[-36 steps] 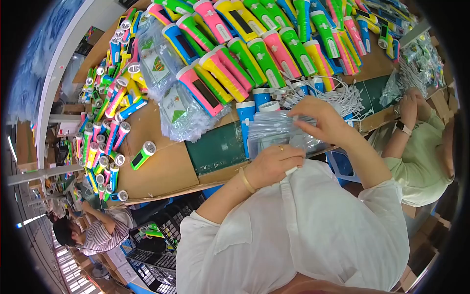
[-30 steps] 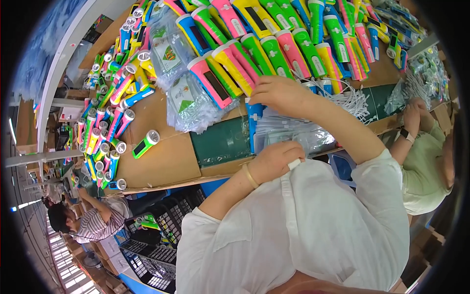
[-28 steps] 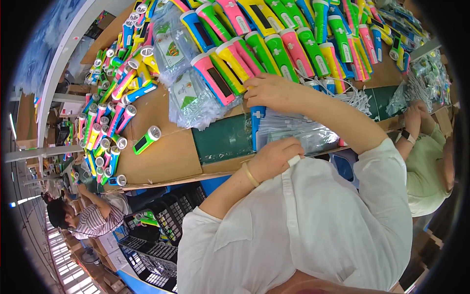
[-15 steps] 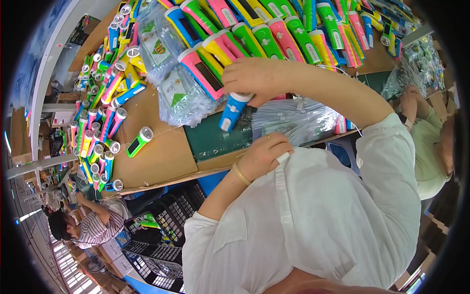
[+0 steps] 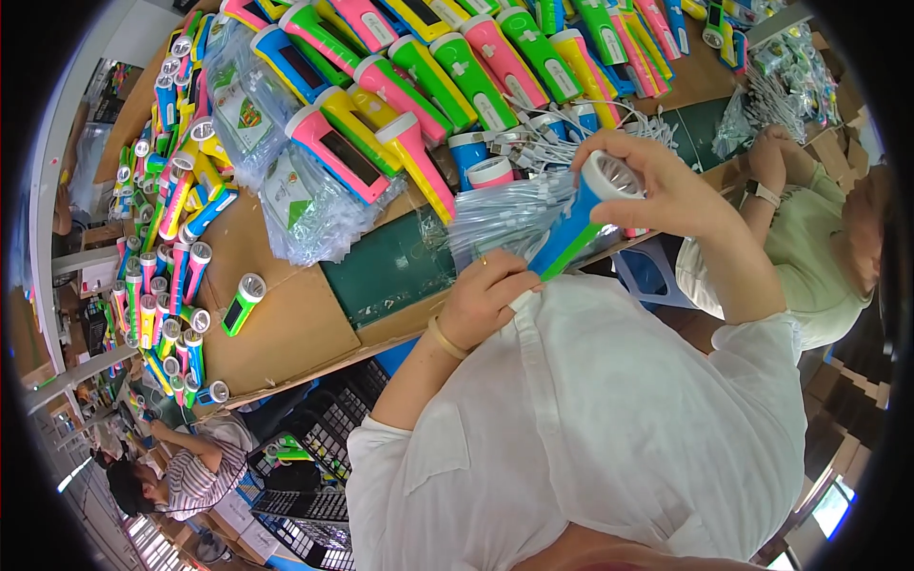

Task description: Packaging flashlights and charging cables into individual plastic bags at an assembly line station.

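My right hand (image 5: 657,186) grips a blue and green flashlight (image 5: 564,236) around its white lamp head, the tail slanting down toward my left hand. My left hand (image 5: 490,297) is closed in front of my shirt, its fingertips at the tail end; whether they touch it or pinch something else is hidden. Beneath the flashlight lies a stack of clear plastic bags (image 5: 495,214). Just beyond are white charging cables (image 5: 619,124) and a yellow and pink flashlight (image 5: 419,167), beside a pink and blue one with a dark panel (image 5: 338,157).
Rows of colourful flashlights (image 5: 486,67) cover the table's far side. More flashlights are heaped at the left (image 5: 167,295), and a green one (image 5: 245,305) lies alone on cardboard (image 5: 295,333). Printed clear bags (image 5: 305,214) lie between. Black crates (image 5: 319,447) stand below; co-workers sit either side.
My right hand has come back from the flashlight rows, rightward and nearer me, with the blue and green flashlight. A yellow and pink flashlight shows where it was. The whole view has shifted slightly.
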A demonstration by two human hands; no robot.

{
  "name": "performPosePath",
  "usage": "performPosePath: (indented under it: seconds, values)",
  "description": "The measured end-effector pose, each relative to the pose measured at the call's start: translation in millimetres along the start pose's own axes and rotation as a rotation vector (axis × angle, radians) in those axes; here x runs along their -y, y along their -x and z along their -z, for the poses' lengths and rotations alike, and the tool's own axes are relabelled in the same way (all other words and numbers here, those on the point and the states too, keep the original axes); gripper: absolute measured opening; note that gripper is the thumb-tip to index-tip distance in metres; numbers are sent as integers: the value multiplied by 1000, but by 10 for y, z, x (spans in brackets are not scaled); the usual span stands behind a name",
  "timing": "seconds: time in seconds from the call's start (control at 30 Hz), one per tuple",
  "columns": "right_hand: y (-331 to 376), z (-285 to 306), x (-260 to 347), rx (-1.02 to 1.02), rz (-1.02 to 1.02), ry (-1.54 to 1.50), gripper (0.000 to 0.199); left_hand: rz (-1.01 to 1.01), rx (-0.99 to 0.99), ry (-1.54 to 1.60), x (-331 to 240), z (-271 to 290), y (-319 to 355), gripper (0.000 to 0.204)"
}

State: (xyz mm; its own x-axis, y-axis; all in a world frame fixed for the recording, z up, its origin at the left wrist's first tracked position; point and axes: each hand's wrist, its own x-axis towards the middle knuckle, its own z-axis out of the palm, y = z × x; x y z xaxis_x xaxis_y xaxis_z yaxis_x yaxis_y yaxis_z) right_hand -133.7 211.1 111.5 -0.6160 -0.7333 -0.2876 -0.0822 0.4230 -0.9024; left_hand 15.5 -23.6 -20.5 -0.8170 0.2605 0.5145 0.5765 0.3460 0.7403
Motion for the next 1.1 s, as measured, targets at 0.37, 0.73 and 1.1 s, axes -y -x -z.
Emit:
performPosePath:
  seconds: [0.37, 0.73, 1.1]
  values:
    - [-135, -407, -313, 170, 211, 125, 59, 74, -33, 23, -28, 8, 51, 20]
    - [-80, -765, -353, 222, 208, 781, 51, -11, -35, 95, 41, 134, -198, 21]
    - [-133, 318, -1208, -833, -75, 948, 36, -50, -23, -63, 67, 182, -222, 22]
